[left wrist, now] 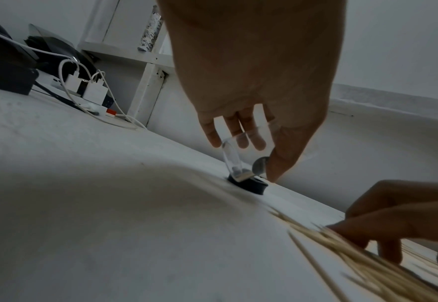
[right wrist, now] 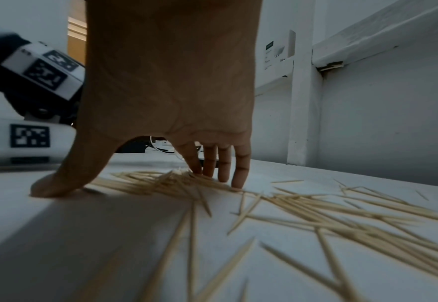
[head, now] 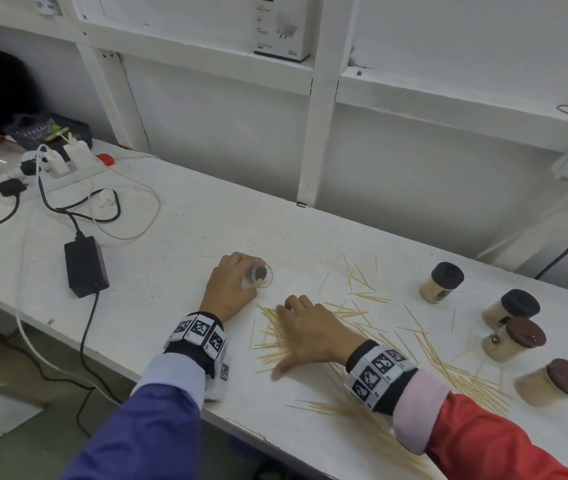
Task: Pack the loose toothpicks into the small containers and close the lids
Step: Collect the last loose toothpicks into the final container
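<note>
My left hand (head: 237,273) grips a small clear container (head: 257,277), tilted, with its lower end by a dark lid (left wrist: 248,185) lying on the white table (head: 178,237). A few pale bits sit at the container's (left wrist: 238,155) lower end. Just right of it, my right hand (head: 296,327) is spread over a pile of loose toothpicks (head: 272,336). Its fingers (right wrist: 220,167) press down on the pile (right wrist: 161,181) and the thumb rests on the table. More toothpicks (head: 455,372) lie scattered to the right.
Several filled, lidded containers stand at the right: two with black lids (head: 443,280) (head: 509,308), two with brown lids (head: 513,337) (head: 552,381). A black power adapter (head: 85,266), cables and a power strip (head: 64,161) occupy the left. The table's front edge runs under both wrists.
</note>
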`<state>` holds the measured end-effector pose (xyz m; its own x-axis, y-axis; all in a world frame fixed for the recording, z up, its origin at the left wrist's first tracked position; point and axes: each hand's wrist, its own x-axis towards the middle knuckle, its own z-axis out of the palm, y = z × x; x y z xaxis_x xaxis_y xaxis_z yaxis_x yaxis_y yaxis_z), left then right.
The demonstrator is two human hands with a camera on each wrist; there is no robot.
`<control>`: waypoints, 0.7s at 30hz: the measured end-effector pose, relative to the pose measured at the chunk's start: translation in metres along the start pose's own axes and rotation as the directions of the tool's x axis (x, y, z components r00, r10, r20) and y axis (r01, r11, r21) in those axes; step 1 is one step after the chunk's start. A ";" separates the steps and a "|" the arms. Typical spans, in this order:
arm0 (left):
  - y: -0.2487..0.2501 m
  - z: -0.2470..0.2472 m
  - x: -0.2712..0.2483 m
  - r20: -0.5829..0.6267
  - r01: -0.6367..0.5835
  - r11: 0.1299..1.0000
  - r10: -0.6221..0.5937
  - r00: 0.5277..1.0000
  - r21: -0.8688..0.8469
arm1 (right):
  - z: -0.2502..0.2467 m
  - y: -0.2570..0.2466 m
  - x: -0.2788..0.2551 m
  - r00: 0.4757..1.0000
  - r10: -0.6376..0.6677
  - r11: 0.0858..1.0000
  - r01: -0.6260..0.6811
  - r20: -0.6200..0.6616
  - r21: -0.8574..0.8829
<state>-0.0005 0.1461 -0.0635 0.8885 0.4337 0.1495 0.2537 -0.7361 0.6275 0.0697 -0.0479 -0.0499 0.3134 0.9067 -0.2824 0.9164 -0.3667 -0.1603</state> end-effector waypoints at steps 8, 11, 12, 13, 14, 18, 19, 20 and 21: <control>0.005 0.002 -0.003 -0.061 -0.037 0.999 0.038 0.997 0.009 | 0.005 0.004 0.005 0.993 0.002 0.999 0.002 -0.120 0.038; 0.003 0.002 -0.003 -0.055 -0.033 0.999 0.035 0.998 0.021 | 0.007 0.002 0.007 0.991 -0.020 0.999 0.024 -0.134 0.034; 0.002 0.002 -0.003 -0.054 -0.030 0.999 0.031 0.998 0.022 | 0.007 0.001 0.008 0.990 -0.031 0.999 0.035 -0.135 0.026; 0.000 0.002 -0.002 -0.053 -0.027 0.999 0.028 0.998 0.025 | 0.007 0.001 0.008 0.990 -0.040 0.999 0.043 -0.134 0.021; -0.001 0.002 -0.001 -0.050 -0.022 0.999 0.024 0.998 0.032 | 0.006 0.001 0.008 0.990 -0.046 0.999 0.049 -0.130 0.021; -0.002 0.004 0.000 -0.028 -0.010 0.996 0.012 1.000 0.086 | -0.005 0.001 0.009 0.992 -0.061 0.997 0.066 -0.108 0.050; -0.002 0.005 0.001 -0.024 -0.016 0.995 0.019 1.000 0.096 | -0.007 0.001 0.011 0.994 -0.059 0.997 0.064 -0.096 0.043; -0.001 0.006 0.001 -0.021 -0.028 0.994 0.030 0.999 0.103 | -0.009 0.001 0.011 0.995 -0.057 0.998 0.060 -0.082 0.026; 0.000 0.007 0.001 -0.018 -0.041 0.993 0.043 0.999 0.107 | -0.011 0.002 0.012 0.996 -0.060 0.998 0.061 -0.072 0.011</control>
<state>0.0031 0.1428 -0.0693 0.8915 0.4109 0.1907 0.2562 -0.8046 0.5357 0.0780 -0.0350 -0.0434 0.2751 0.9397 -0.2033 0.9310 -0.3131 -0.1878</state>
